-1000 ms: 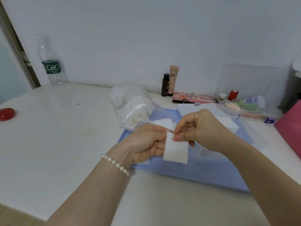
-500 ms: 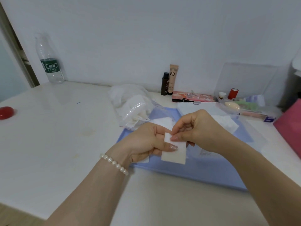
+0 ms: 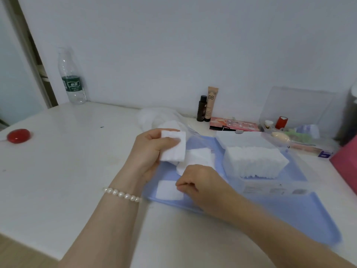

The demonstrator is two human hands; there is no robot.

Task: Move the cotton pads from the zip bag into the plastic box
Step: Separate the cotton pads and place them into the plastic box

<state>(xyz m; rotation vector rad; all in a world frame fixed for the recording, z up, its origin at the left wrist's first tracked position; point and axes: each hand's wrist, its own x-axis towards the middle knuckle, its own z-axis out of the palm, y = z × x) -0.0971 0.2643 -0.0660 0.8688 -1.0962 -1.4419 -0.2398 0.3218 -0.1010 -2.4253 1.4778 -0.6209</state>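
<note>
While our left hand [image 3: 148, 151] pinches a pad stack [image 3: 172, 146] and our right hand [image 3: 201, 182] nips a loose pad [image 3: 168, 190] at seven o'clock of the plastic box [image 3: 274, 182], thin sheets may slip.

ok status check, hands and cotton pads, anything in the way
Left hand grips a white square cotton pad. Right hand pinches another loose white pad on the blue mat. Clear plastic box already holds a white pad stack; nothing blocks it.

The left hand [image 3: 152, 151] is raised, its thumb and fingers gripping; the right hand [image 3: 201, 182] is lower, its fingertips pinched together.
</note>
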